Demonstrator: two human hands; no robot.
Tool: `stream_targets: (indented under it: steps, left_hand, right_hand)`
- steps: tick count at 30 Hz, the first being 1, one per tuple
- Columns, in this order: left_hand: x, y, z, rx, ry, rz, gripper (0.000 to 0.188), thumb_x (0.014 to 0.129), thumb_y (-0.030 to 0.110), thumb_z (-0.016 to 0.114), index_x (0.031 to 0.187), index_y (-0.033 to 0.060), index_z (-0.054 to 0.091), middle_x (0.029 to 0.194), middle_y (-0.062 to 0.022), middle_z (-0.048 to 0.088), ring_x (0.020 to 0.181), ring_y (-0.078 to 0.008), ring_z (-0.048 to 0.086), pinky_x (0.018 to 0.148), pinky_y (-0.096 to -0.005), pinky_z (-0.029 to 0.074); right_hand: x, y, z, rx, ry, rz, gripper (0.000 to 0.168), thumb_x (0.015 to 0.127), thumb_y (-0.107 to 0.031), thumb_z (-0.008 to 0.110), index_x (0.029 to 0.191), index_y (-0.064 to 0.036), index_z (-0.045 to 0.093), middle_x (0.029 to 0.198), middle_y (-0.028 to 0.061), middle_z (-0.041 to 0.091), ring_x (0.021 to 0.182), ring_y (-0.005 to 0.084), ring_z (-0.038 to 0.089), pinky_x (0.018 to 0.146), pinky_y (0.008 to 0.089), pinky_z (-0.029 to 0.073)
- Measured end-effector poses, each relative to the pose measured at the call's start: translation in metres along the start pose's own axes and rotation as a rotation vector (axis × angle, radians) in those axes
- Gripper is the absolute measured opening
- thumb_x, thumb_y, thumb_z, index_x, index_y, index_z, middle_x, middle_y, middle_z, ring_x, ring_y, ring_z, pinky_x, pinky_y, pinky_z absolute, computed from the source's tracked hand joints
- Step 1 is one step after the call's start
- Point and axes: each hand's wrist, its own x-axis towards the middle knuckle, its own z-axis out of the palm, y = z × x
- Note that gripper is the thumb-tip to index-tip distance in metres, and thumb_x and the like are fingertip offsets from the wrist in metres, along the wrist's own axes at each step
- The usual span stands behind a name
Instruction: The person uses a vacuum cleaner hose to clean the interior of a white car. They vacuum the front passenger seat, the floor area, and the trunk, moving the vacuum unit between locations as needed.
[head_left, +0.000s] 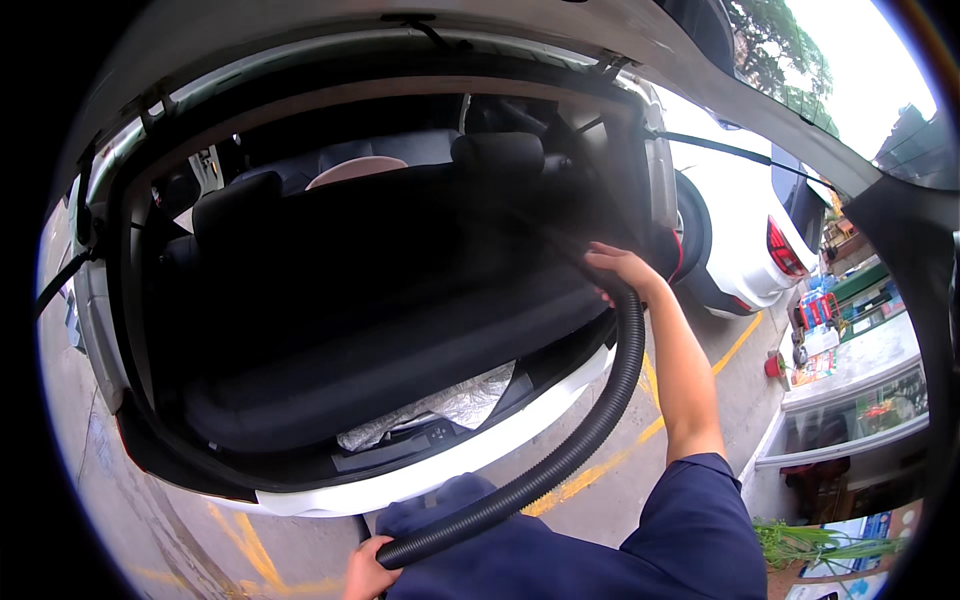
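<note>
My right hand grips the upper end of a black corrugated vacuum hose, at the right side of a car's open boot. A dark nozzle or wand seems to reach from that hand into the boot; its tip is lost in shadow. The hose bends down across my front to my left hand, which is closed around its lower part. Ahead lies a black seat back or load surface, too dark to tell which. Silvery foil-like material lies below it by the boot sill.
The raised tailgate arches overhead, with a strut at the right. Two black headrests rise beyond the dark surface. A white car stands close on the right. Yellow lines mark the pavement; a potted plant stands lower right.
</note>
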Motion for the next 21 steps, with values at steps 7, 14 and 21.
stream_targets:
  steps: [7,14,21]
  left_hand:
    - [0.009,-0.011,-0.022,-0.07,-0.02,0.111,0.043,0.06,0.014,0.082,0.099,0.0044,0.068,0.088,-0.0125,0.07,0.081,-0.0325,0.071,0.077,-0.0364,0.056]
    - [0.014,-0.025,-0.034,0.087,-0.275,0.202,0.041,0.057,0.009,0.079,0.096,0.0053,0.067,0.09,-0.0115,0.068,0.088,-0.0354,0.066,0.081,-0.0403,0.053]
    - [-0.022,-0.027,0.001,0.074,-0.111,0.17,0.038,0.058,0.009,0.079,0.094,0.0066,0.066,0.087,-0.0109,0.067,0.087,-0.035,0.065,0.08,-0.0415,0.052]
  right_hand:
    - [-0.077,0.095,-0.046,0.0,0.362,0.062,0.067,0.09,-0.031,0.072,0.147,-0.008,0.046,0.092,0.0108,0.063,0.057,0.015,0.059,0.047,0.0282,0.053]
    - [-0.145,0.061,0.012,-0.392,-0.174,-0.078,0.066,0.085,-0.042,0.073,0.145,-0.021,0.054,0.088,0.0099,0.063,0.057,0.0131,0.06,0.052,0.0243,0.054]
    - [-0.154,0.084,0.01,-0.389,0.212,0.021,0.066,0.09,-0.04,0.069,0.146,-0.011,0.051,0.1,0.0113,0.067,0.075,0.0171,0.065,0.064,0.027,0.056]
